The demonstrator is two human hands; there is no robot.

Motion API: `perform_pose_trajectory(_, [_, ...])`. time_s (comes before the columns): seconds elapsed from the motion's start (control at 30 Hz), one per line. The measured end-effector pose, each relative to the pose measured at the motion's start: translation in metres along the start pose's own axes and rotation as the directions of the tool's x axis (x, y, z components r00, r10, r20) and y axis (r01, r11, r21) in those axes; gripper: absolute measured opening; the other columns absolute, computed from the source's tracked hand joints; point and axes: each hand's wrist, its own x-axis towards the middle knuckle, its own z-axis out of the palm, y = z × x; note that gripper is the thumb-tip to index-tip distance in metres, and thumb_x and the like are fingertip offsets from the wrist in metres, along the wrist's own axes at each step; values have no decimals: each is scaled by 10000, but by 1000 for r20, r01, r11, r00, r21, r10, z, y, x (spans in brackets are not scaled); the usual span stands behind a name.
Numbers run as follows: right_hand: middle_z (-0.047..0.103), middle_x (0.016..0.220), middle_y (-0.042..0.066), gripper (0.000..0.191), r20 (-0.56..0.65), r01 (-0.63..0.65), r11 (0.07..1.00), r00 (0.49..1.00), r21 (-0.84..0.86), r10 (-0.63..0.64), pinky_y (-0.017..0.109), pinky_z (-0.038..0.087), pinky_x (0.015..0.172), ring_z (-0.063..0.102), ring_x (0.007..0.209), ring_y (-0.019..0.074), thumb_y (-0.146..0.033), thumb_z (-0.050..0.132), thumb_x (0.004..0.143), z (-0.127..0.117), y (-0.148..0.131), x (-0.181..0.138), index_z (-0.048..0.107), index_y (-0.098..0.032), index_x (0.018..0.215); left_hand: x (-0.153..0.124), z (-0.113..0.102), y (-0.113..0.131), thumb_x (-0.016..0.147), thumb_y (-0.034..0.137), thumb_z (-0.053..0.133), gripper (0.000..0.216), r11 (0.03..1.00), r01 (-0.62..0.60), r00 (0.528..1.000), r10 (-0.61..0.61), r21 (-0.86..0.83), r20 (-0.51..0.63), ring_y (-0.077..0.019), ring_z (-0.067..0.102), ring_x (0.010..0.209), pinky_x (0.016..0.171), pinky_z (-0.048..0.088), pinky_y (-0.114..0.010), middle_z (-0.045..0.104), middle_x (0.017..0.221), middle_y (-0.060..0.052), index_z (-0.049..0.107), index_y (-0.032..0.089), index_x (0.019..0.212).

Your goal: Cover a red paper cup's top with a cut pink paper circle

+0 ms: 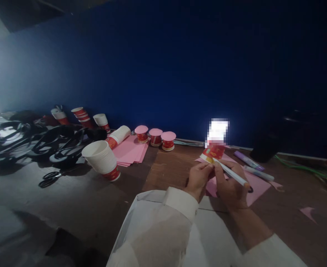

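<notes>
My left hand [199,178] is closed around the lower edge of a small red paper cup [213,151], holding it tilted over the table. In my right hand [233,188] is a white marker [232,173], gripped between thumb and fingers. The marker's far end meets the cup near a yellow patch by its pale rim. Beneath both hands lies pink paper [257,181]. A purple marker [248,161] and a second white marker [259,172] rest just beyond my right hand.
Three red cups topped with pink discs [156,136] stand along the blue wall [157,74]. Left of them are pink sheets [132,148], stacked white cups [100,159], black scissors [50,178] and looped black straps [66,146]. Green and yellow cords [304,167] lie right.
</notes>
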Motion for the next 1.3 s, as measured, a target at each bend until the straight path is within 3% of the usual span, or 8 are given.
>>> perform_pose_trajectory(0.2, [741, 910, 94, 189, 7, -5, 1000, 1000, -2, 5, 410, 547, 822, 695, 869, 248, -366, 654, 923, 0, 0, 0, 727, -192, 941, 1, -1, -2, 587, 374, 865, 274, 996, -21, 1000, 22, 92, -15, -137, 586, 667, 786, 511, -303, 645, 653, -5, 748, 146, 683])
perform_pose_trajectory(0.5, [749, 918, 85, 154, 11, 3, 1000, 1000, 2, -3, 396, 542, 820, 699, 858, 239, -328, 661, 920, -2, 2, -1, 729, -194, 955, 3, 1, -3, 560, 365, 870, 269, 999, -46, 998, 47, 19, -29, -138, 593, 669, 805, 524, -314, 652, 660, -11, 743, 154, 669])
perform_pose_trajectory(0.7, [742, 904, 98, 190, 20, 30, 999, 999, -12, -30, 413, 541, 811, 697, 849, 251, -354, 657, 923, -1, 2, 0, 727, -180, 953, -1, 1, 1, 628, 362, 822, 232, 957, -61, 997, 73, 285, -32, -123, 511, 626, 686, 467, -269, 605, 610, 6, 721, 154, 616])
perform_pose_trajectory(0.93, [738, 880, 84, 148, 14, 24, 1000, 1000, 11, -24, 395, 538, 791, 686, 821, 236, -320, 661, 915, -1, 1, 0, 719, -185, 934, -2, 5, 4, 630, 319, 787, 191, 983, -64, 996, 75, 171, -57, -119, 510, 619, 733, 508, -284, 586, 598, 11, 698, 154, 594])
perform_pose_trajectory(1.17, [742, 925, 94, 164, 41, 15, 1000, 999, 24, -16, 411, 540, 828, 696, 884, 251, -326, 662, 919, -2, 1, -1, 723, -181, 964, -4, 5, 9, 682, 254, 719, 109, 958, -57, 995, 79, 282, -67, -130, 530, 648, 722, 505, -277, 609, 636, 6, 723, 151, 648])
perform_pose_trajectory(1.3, [747, 891, 77, 128, 64, 101, 994, 993, 50, -104, 393, 543, 793, 698, 831, 233, -299, 659, 927, -3, -3, 1, 722, -191, 956, -2, 2, 9, 713, 227, 656, 130, 916, -88, 991, 121, 391, -60, -138, 519, 664, 691, 471, -260, 598, 624, 8, 711, 165, 613])
